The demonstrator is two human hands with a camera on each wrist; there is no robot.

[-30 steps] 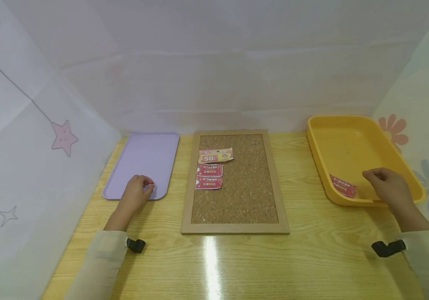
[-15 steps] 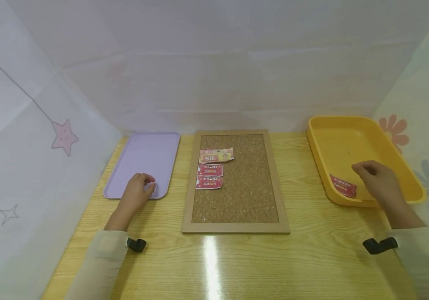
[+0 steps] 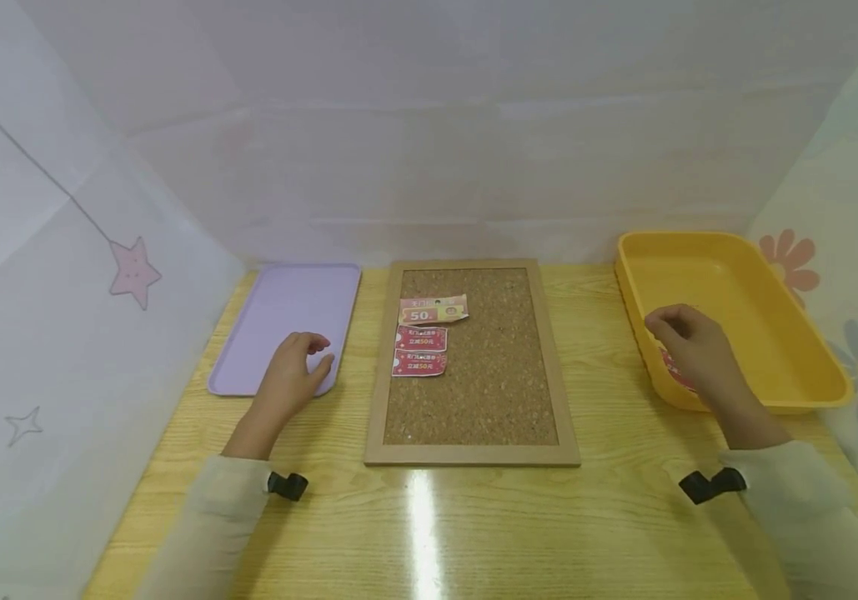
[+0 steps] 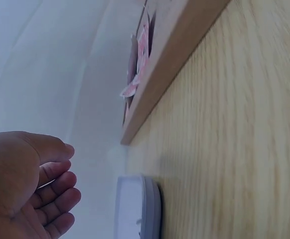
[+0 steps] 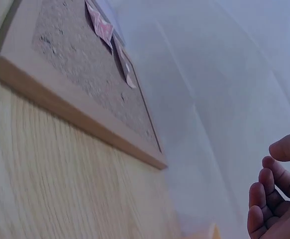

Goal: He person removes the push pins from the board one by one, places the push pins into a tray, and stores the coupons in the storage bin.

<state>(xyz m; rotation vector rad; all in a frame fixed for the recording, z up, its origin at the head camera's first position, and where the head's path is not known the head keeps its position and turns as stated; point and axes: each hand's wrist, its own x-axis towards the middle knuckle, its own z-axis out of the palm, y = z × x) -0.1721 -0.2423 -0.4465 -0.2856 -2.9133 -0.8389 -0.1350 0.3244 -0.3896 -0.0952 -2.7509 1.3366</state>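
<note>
My left hand (image 3: 292, 377) hovers over the front right corner of a lilac tray (image 3: 282, 308), thumb and fingers loosely bent and apart, with nothing seen between them. My right hand (image 3: 701, 354) is above the left side of a yellow tray (image 3: 774, 325); its thumb and index finger come close together and nothing shows in them. That hand partly covers a red coupon (image 3: 670, 367) in the tray. Between the trays lies a wood-framed corkboard (image 3: 496, 383). Along its left side are a yellow-and-pink coupon (image 3: 432, 311) and two red coupons, an upper coupon (image 3: 412, 340) and a lower coupon (image 3: 409, 365).
All of it stands on a wooden table (image 3: 323, 533). White cloth walls (image 3: 429, 150) rise behind and at both sides. In the left wrist view a tiny dark item (image 4: 140, 221) shows at the lilac tray, too small to identify.
The right hand has moved left across the yellow tray and now covers part of the red coupon. The left hand has lifted slightly to the right, its thumb and fingers further apart.
</note>
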